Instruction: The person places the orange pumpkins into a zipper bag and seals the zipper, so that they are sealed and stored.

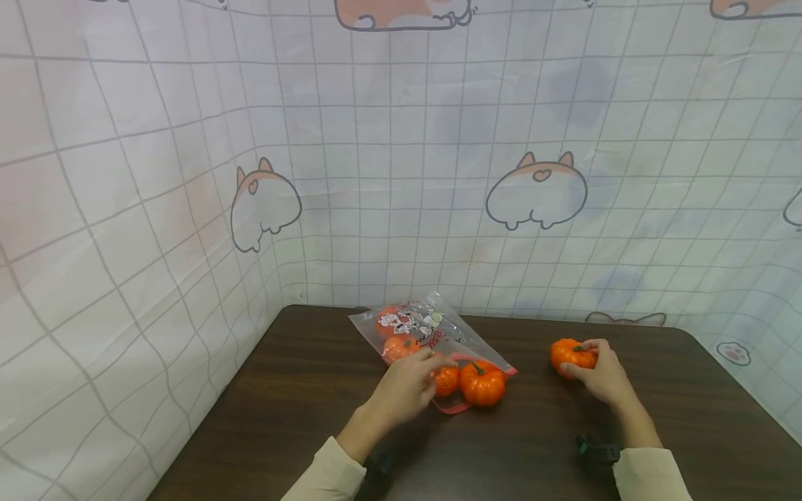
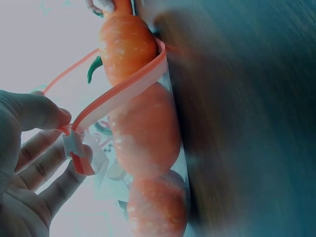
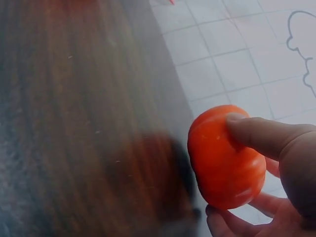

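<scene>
My left hand [image 1: 404,385] pinches the edge of a clear zip bag [image 1: 460,332] at its open mouth. Close up in the left wrist view, the thumb and fingers are at the white slider [image 2: 73,144] on one end of the red zip strip [image 2: 118,91]. Several small orange toy pumpkins lie in a row, some inside the bag; one pumpkin [image 1: 482,386] with a green stem sits at the mouth. Off to the right, my right hand [image 1: 606,376] grips another pumpkin [image 3: 222,160], thumb on one side and fingers on the other.
Dark wooden table [image 1: 294,376] under everything. A white grid-patterned cloth [image 1: 401,181] with cartoon dogs hangs behind and along the sides. Near the right forearm there is a small dark strap-like object [image 1: 598,451].
</scene>
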`<state>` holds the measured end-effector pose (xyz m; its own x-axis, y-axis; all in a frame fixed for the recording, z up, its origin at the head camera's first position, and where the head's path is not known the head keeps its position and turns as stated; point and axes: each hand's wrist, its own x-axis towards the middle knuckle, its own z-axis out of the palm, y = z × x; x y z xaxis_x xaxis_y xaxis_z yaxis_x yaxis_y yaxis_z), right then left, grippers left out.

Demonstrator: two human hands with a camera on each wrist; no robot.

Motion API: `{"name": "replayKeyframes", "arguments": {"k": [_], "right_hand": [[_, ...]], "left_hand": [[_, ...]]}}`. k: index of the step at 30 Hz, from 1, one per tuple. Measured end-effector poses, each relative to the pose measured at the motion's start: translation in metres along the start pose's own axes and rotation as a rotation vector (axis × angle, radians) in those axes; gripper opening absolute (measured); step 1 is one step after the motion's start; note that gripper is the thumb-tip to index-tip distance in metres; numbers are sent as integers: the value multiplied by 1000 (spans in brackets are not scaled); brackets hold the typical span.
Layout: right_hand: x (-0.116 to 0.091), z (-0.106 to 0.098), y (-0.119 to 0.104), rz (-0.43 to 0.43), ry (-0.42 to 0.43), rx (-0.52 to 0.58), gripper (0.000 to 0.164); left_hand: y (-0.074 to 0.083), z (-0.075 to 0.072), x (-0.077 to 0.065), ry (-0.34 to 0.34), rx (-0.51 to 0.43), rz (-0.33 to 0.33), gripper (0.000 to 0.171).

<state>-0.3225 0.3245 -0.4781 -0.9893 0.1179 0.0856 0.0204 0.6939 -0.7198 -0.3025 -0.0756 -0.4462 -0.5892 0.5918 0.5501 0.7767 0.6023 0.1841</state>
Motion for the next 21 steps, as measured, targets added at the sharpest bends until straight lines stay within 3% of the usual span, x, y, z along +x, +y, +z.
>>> {"name": "replayKeyframes", "arguments": {"k": [5,12,21], "right_hand": [[-2,-7,-6,-26,-27,27,72],[-8,-16,-27,-78,-71,77,80],[-15,-25,-52,-166,-129,85,79]], "left_hand": [[-2,3,0,14,-77,-47,43],[-1,3,0,36,-108,-111,42],[0,4,0,72,-116,-119,41]]}}
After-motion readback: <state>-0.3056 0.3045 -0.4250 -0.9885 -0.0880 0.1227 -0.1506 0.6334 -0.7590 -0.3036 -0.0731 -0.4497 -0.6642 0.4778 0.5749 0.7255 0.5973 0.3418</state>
